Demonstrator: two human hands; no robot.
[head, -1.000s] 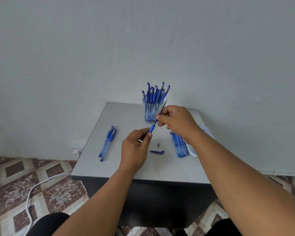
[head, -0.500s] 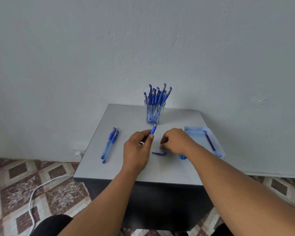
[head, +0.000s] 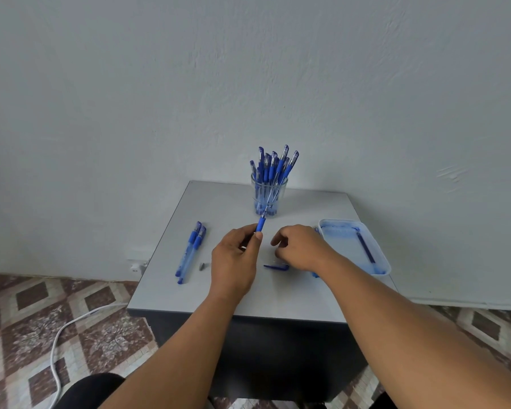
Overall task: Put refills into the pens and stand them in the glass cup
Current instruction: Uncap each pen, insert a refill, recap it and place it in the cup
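My left hand [head: 236, 255] pinches a pen barrel [head: 260, 225] by its blue grip, the tip end pointing up toward the glass cup [head: 268, 196]. The cup stands at the back of the table and holds several blue pens. My right hand [head: 300, 246] hovers low over the table with fingers curled, just above a blue cap [head: 275, 266]; whether it holds anything is hidden. Two pens [head: 191, 251] lie side by side on the left. A small grey tip piece [head: 203, 265] lies beside my left hand.
A white tray [head: 378, 255] with one dark refill [head: 365, 247] sits at the table's right edge. The grey table [head: 219, 208] stands against a wall. A white cable [head: 71, 323] runs across the patterned floor on the left.
My right hand dropped from the pen's top end to the table beside the cap, uncovering the tray. My left hand kept the pen barrel.
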